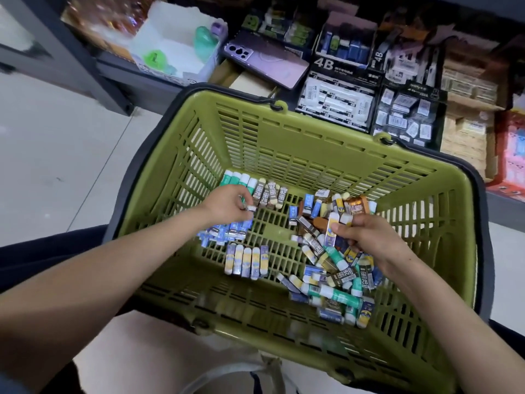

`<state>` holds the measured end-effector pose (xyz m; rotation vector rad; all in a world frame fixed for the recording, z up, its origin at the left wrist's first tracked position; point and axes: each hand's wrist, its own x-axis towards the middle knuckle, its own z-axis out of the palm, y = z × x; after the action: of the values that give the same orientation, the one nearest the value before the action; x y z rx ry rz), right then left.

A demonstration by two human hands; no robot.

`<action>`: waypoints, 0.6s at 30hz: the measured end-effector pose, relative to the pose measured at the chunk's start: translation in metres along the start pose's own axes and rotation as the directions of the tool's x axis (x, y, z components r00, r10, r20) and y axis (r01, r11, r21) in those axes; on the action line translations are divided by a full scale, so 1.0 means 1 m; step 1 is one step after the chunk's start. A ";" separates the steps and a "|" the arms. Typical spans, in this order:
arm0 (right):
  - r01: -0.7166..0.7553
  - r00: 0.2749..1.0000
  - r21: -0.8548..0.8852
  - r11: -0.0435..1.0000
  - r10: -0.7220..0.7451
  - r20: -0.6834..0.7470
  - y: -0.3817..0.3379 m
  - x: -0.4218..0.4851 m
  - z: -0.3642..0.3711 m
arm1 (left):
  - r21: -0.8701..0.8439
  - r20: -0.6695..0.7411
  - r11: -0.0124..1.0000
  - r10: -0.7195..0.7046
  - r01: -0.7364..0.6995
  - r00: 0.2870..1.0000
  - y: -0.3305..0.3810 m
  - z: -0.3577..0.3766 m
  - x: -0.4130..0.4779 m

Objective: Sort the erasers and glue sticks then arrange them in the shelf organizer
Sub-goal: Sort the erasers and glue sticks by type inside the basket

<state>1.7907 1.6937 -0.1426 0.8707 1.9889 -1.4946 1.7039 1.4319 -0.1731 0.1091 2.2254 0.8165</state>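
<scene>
Left hand [225, 204] pinches a blurred item [250, 216]; right hand [366, 240], an eraser [331, 220].

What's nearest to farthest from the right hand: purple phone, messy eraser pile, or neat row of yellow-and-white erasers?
1. Messy pile of erasers and glue sticks, under the right hand.
2. Neat row of yellow-and-white erasers, left of it, in the green plastic basket.
3. Purple phone, beyond the basket.

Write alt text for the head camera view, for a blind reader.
Two hands sort erasers and glue sticks in a green basket: the left hand pinches a small item near tidy rows, the right hand grips a yellow-and-white eraser over a mixed pile. Beyond sit boxes of erasers and a purple phone.
</scene>
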 end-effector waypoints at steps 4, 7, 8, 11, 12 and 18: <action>-0.002 1.000 -0.006 1.000 0.002 0.011 0.004 0.002 0.000 | 0.029 0.075 0.999 0.025 -0.027 0.997 -0.006 0.000 0.013; -0.007 1.000 -0.024 1.000 0.007 0.009 0.006 0.003 0.000 | 0.191 0.109 0.980 0.041 -0.062 0.993 -0.010 0.002 0.022; -0.005 1.000 -0.031 0.999 0.005 0.014 0.005 0.002 0.000 | 0.241 0.114 0.968 0.042 -0.068 0.993 -0.011 0.002 0.024; 0.003 0.999 -0.029 1.000 -0.002 0.038 0.006 0.003 0.005 | 0.307 0.108 0.949 0.045 -0.077 0.993 -0.017 0.005 0.027; -0.007 0.999 -0.034 0.999 0.008 0.043 0.006 0.003 0.008 | 0.325 0.111 0.942 0.050 -0.084 0.993 -0.018 0.005 0.028; -0.055 0.986 -0.178 0.982 0.081 0.142 0.015 0.012 0.057 | 0.374 0.143 0.922 0.053 -0.103 0.988 -0.021 0.011 0.029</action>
<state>1.7947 1.6437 -0.1765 0.7251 1.9258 -1.2870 1.6938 1.4296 -0.2093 0.4290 2.2393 0.3933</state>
